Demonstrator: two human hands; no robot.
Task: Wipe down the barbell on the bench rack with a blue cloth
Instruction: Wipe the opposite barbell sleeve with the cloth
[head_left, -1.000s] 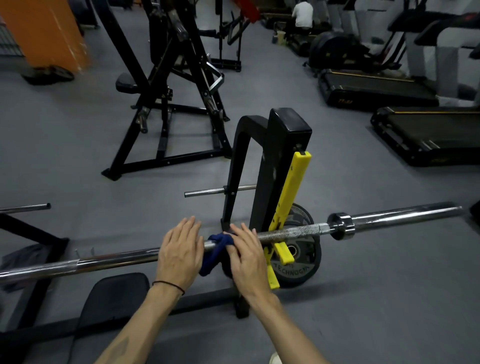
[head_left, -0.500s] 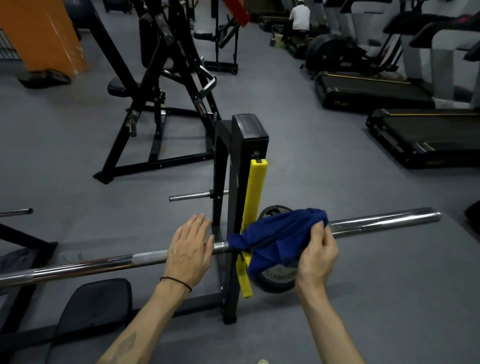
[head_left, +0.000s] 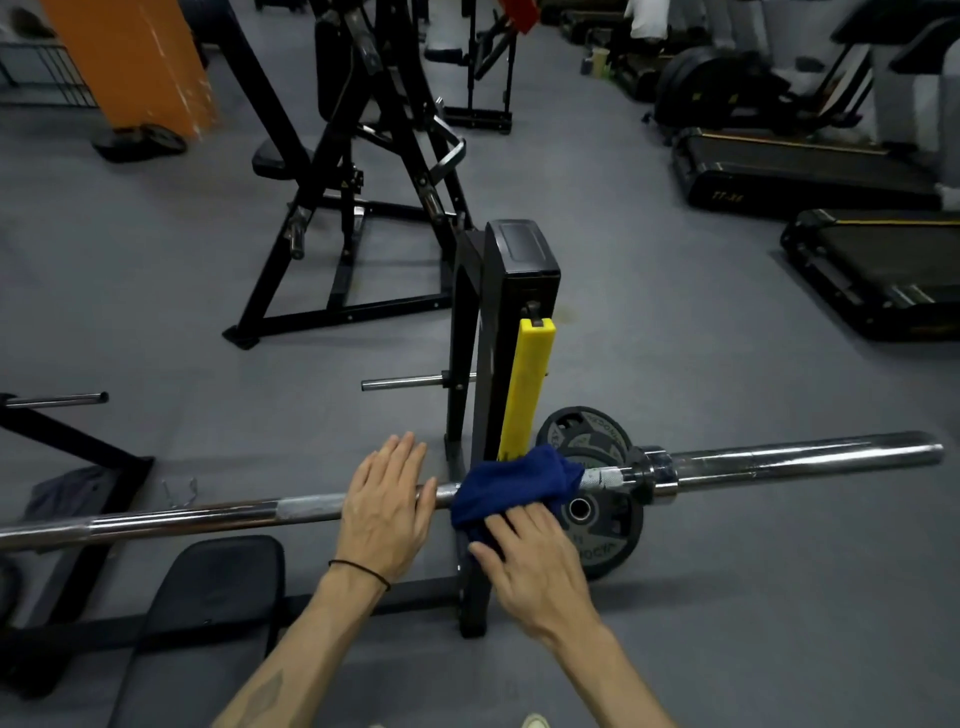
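- The grey gym floor (head_left: 675, 364) holds everything. Treadmills (head_left: 810, 166) stand at its far right edge, and a tall black machine (head_left: 363, 171) stands at the far middle.
- The black bench rack (head_left: 511, 291) stands in the middle, with a yellow strip (head_left: 527, 384) on its post.
- The long shiny barbell (head_left: 208, 517) lies across the rack, from the left edge of the view almost to the right edge.
- A black bench pad (head_left: 208, 597) sits below the bar, near the bottom left.
- Round weight plates (head_left: 597, 499) sit just behind the bar, right of the post.
- The left hand (head_left: 387, 512) lies flat on the bar with straight fingers.
- The right hand (head_left: 535, 564) presses the blue cloth (head_left: 511, 486) with straight fingers.
- The cloth is draped over the bar, right at the post.
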